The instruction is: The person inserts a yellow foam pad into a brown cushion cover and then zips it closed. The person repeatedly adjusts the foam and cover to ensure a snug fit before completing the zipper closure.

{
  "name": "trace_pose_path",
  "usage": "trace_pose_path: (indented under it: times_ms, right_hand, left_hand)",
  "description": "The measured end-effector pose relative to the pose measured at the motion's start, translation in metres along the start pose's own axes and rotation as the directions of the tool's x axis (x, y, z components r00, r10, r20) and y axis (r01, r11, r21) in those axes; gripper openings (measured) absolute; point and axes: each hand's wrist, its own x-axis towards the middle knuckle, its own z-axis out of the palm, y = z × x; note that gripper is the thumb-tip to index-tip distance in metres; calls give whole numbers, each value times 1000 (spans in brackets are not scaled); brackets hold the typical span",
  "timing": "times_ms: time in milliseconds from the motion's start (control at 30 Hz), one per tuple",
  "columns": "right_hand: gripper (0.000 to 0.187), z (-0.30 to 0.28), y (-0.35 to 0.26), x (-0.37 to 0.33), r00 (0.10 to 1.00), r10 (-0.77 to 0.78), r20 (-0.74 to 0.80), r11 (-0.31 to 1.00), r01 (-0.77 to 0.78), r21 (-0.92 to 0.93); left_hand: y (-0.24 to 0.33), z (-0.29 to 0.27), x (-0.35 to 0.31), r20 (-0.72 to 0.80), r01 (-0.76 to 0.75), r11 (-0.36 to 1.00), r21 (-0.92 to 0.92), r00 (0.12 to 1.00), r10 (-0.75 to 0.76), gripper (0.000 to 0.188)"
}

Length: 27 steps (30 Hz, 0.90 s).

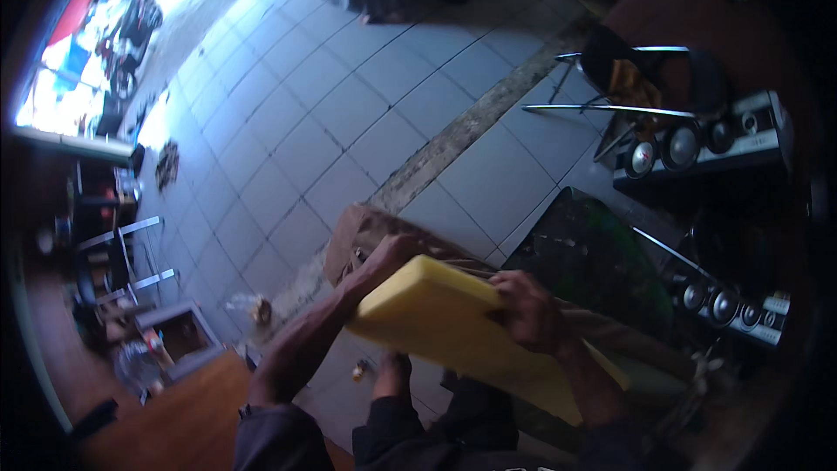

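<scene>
A thick yellow foam slab (475, 323) is tilted in front of my body, its long side running down to the right. My right hand (530, 310) grips its far edge, with the fingers curled over it. My left hand (397, 251) lies at the foam's far left corner, over a brown fabric piece (366, 227); its fingers are mostly hidden. The brown fabric stretches behind the foam toward the lower right. Beyond it lies a dark, green-stained sheet or board (593, 257).
Grey tiles (305, 113) cover the floor, crossed by a rough cement strip (471, 126). Speaker units (680, 148) and a metal-framed chair (645, 78) stand at the right. At the left are a wooden surface (174, 419), an open box (179, 340) and another metal frame (131, 262).
</scene>
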Motion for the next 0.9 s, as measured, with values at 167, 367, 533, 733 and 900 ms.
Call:
trace_pose_path:
  times_ms: [167,367,533,733,900]
  right_hand:
    - [35,-121,-76,-15,875,429,224,877,-463,130]
    - [35,-128,-59,6,748,150,646,933,-324,158]
    - [31,0,48,5,861,283,423,958,-274,-82]
    - [22,41,70,-16,989,141,34,785,-90,-613]
    - [27,51,81,-14,986,154,-61,801,-161,-576]
  left_hand:
    - [23,3,2,-36,-60,992,113,997,65,21]
    - [45,13,-12,-242,-56,998,24,968,60,17]
    - [49,9,-19,-226,10,996,83,974,9,23]
    - [53,19,-16,-360,-53,993,101,929,86,15]
    - [40,31,-27,-467,-83,970,226,865,183,17]
